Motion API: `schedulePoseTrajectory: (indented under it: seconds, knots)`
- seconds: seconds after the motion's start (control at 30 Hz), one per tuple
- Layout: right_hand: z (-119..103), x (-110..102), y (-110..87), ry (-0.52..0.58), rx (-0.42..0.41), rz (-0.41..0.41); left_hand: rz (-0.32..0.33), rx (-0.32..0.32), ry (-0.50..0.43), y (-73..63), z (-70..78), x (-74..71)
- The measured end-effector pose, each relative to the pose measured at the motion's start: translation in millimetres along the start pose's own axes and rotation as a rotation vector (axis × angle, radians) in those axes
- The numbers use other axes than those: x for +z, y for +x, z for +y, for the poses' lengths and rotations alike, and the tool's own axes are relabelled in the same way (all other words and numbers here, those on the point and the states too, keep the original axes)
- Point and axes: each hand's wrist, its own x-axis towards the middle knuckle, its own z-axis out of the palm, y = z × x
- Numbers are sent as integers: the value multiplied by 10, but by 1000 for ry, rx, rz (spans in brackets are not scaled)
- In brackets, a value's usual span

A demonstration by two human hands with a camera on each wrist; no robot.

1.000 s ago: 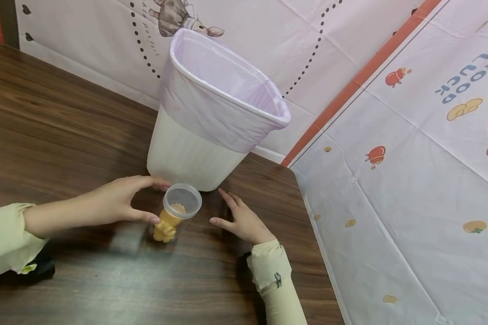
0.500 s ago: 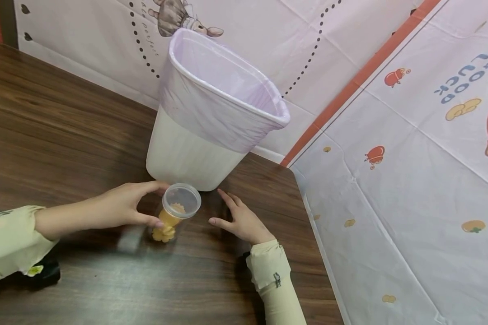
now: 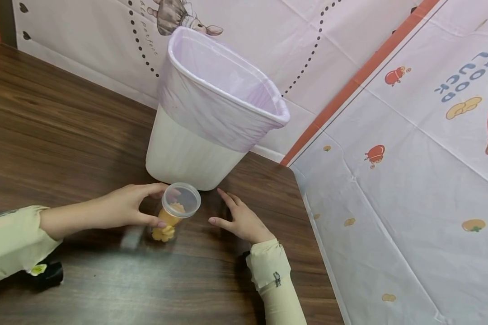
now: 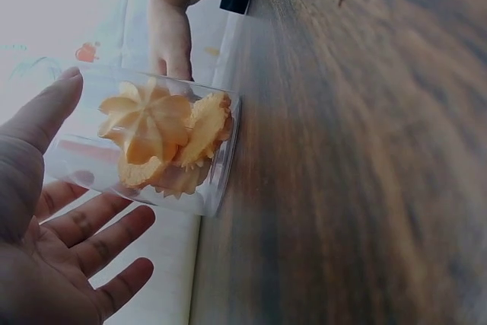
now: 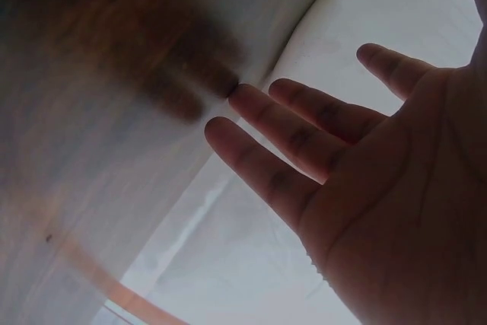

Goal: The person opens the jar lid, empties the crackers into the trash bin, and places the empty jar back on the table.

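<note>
A clear lidded jar stands on the table, with yellow-orange flower-shaped cookies inside. My left hand is around it from the left, the thumb at its near side and fingertips at its far side, partly seen through the lid. In the left wrist view those fingers look straight and spread, and whether they press on the jar is unclear. To the jar's right, apart from it, my right hand is near the table with extended, spread fingers and holds nothing.
Just behind the jar stands a tall white bin lined with a purple bag. Printed cloth walls the back and right of the brown wooden table. A black device shows under the left sleeve.
My left hand has shifted right and its thumb and fingers have come closer round the jar. The jar and my right hand stay in place.
</note>
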Motion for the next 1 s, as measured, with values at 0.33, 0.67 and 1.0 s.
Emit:
schedulePoseTrajectory:
  seconds: [0.33, 0.67, 1.0]
  knots:
    - [-16, -6, -10, -8, 13, -11, -3, -6, -26, -8, 18, 2]
    - [-17, -4, -4, -29, 10, -11, 1, 24, -50, -4, 5, 11]
    - [-29, -11, -13, -27, 6, -18, 25, 23, -26, -17, 29, -7]
